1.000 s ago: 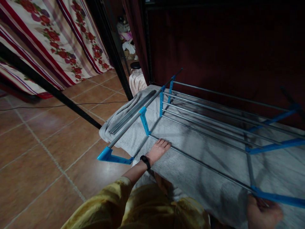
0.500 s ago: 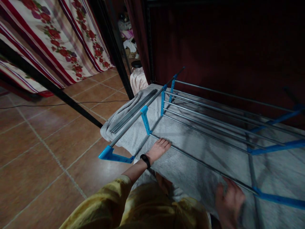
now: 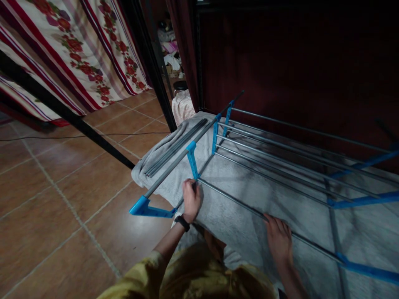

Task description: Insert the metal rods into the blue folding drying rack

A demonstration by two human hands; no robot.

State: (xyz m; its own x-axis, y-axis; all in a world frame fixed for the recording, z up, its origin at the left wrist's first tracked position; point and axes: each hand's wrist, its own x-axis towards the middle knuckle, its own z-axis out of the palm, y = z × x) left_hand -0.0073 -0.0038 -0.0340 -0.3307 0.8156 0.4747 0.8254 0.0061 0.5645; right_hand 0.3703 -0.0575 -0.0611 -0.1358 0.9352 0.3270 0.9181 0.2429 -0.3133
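Note:
A metal rack (image 3: 280,148) with grey tubes and blue plastic brackets lies across a grey blanket. My left hand (image 3: 191,200), with a black wristband, is closed around the rack's side tube, just below a blue bracket (image 3: 192,162). Farther right, my right hand (image 3: 279,236) has its fingers curled over the near long rod (image 3: 232,199). That rod runs from the blue bracket at left to another blue bracket (image 3: 370,269) at lower right. Part of the side tube is hidden behind my left hand.
Several loose grey tubes (image 3: 176,146) lie bundled on the blanket (image 3: 246,230) at left. Black metal posts (image 3: 156,62) stand beside the blanket. A tiled floor (image 3: 56,199), a thin cable and a floral curtain (image 3: 84,54) are at left; a dark red panel (image 3: 280,62) rises behind.
My left hand has slid left off the near rod and closed on the side tube. My right hand has moved left and up and now grips the near rod.

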